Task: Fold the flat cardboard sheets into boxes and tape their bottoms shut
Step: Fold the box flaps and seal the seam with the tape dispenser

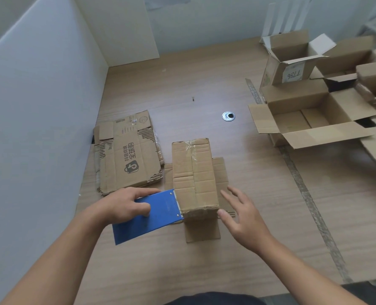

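Box (193, 177) sits bottom-up, flat sheets (127, 155) left of box, L hand (125, 205) gripping blue tape cutter (152, 214) at box's near-left corner, R hand (242, 216) spread by near-right corner, contact unclear; risk: unbraced box slides during cut, tape end lifts.

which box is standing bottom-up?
The box between the right hand and the tape dispenser in the left hand, taped seam up, flaps splayed out. Boxes at right stand open upward.

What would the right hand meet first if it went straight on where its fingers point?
Probably the near right side of the cardboard box, with its flat flap underneath; the right hand hovers close beside, though depth is unclear.
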Demonstrator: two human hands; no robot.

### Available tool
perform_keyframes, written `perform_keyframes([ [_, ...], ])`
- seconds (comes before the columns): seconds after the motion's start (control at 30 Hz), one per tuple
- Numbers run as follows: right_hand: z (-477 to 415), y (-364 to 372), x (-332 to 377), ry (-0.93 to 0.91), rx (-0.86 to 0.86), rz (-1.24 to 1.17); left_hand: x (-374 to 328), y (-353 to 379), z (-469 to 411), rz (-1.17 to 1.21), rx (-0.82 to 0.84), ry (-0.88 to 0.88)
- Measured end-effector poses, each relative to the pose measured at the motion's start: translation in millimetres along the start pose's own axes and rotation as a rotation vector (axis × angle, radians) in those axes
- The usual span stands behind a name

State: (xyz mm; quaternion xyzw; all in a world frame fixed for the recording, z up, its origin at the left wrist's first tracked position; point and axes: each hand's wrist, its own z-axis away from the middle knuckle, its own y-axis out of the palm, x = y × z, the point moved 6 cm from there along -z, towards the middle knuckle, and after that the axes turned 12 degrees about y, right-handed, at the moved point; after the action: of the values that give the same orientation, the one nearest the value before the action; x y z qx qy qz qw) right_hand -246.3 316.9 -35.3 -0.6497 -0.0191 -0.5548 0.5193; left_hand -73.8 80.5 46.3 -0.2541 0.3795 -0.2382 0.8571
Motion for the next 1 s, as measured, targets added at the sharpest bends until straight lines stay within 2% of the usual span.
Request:
perform_keyframes([
  [0.13, -5, 10, 27, -0.33, -0.017, 0.108, 1, 1, 0, -0.008, 0.004, -0.007],
  [0.27, -17, 23, 30, -0.505, -0.09, 0.279, 1, 0, 1, 0.002, 0.001, -0.002],
  [0.4, -21, 21, 22, -0.535, -0.092, 0.303, -1, 2, 1, 0.019, -0.001, 0.001],
  [0.53, -24, 23, 17, -0.458, -0.054, 0.189, -2, 3, 0, 0.025, -0.01, 0.004],
  [0.67, -27, 24, 10, -0.496, 0.008, 0.142, 0, 5, -1, 0.058, -0.015, -0.001],
  [0.8, -39, 11, 9, -0.552, 0.088, 0.17, -3, 12, -3, 0.097, -0.006, 0.015],
  [1.0, -57, -9, 9, -0.598, 0.067, 0.244, -8, 21, -10, 0.139, -0.011, 0.044],
])
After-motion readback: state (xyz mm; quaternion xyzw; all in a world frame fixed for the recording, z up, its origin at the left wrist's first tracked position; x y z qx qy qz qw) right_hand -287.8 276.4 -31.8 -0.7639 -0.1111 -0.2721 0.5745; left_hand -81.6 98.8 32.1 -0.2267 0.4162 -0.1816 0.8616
